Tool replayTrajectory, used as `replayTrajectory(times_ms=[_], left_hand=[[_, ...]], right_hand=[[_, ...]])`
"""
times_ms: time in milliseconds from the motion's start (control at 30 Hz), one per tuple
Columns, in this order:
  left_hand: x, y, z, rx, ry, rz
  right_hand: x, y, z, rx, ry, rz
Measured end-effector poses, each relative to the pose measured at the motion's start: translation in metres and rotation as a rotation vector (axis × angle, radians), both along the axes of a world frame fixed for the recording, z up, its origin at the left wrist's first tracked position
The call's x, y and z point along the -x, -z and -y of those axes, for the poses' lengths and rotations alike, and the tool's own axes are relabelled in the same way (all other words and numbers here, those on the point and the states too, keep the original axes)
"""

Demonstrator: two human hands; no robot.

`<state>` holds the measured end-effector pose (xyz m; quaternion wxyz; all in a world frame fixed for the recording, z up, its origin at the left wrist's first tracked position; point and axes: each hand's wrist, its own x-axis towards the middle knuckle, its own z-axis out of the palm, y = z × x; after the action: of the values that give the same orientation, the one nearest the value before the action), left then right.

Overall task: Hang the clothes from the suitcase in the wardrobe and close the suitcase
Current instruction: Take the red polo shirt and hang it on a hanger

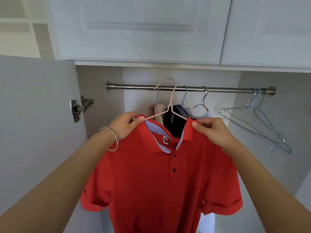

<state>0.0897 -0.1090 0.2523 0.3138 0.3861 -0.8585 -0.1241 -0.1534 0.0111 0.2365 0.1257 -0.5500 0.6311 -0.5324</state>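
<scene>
A red polo shirt [159, 182] hangs on a pink wire hanger [170, 101] in front of the open wardrobe. My left hand [125, 125] pinches the shirt's left shoulder at the collar. The right shoulder is pinched by my right hand [212, 132]. The hanger's hook sits at the height of the metal rail [134, 86], in front of it; whether it rests on the rail I cannot tell. The suitcase is out of view.
Behind the shirt hang a pink garment [158, 110], a dark garment [173, 121] and a white one [200, 113]. Two empty wire hangers [257, 121] hang at the rail's right end. The wardrobe door [37, 115] stands open at left.
</scene>
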Motion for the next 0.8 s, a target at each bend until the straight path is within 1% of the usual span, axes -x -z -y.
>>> replayTrajectory(times_ms=[100,200,333,400,500,600,633,700,800], left_hand=[[0.007,0.007,0.009,0.002,-0.040,0.049],[0.013,0.015,0.021,-0.017,-0.097,0.108],[0.013,0.023,0.033,-0.092,-0.149,0.084],[0.015,0.022,0.034,-0.112,-0.134,0.067],[0.017,0.019,0.035,-0.132,-0.117,0.051],[0.017,0.016,0.037,-0.175,-0.116,0.002],[0.016,0.016,0.037,-0.185,-0.125,-0.012],[0.012,0.015,0.040,-0.186,-0.137,-0.049],[0.006,0.011,0.047,-0.209,-0.139,-0.047]], right_hand=[[-0.002,0.002,0.008,-0.017,0.021,0.010],[-0.009,0.005,0.022,-0.074,0.044,0.087],[-0.032,0.013,0.047,-0.121,0.092,0.174],[-0.049,0.017,0.063,-0.155,0.073,0.278],[-0.083,0.013,0.087,-0.201,0.011,0.497],[-0.114,0.000,0.105,-0.169,-0.118,0.782],[-0.122,-0.003,0.109,-0.151,-0.150,0.834],[-0.133,-0.009,0.123,-0.135,-0.176,0.839],[-0.139,-0.021,0.145,-0.099,-0.138,0.787]])
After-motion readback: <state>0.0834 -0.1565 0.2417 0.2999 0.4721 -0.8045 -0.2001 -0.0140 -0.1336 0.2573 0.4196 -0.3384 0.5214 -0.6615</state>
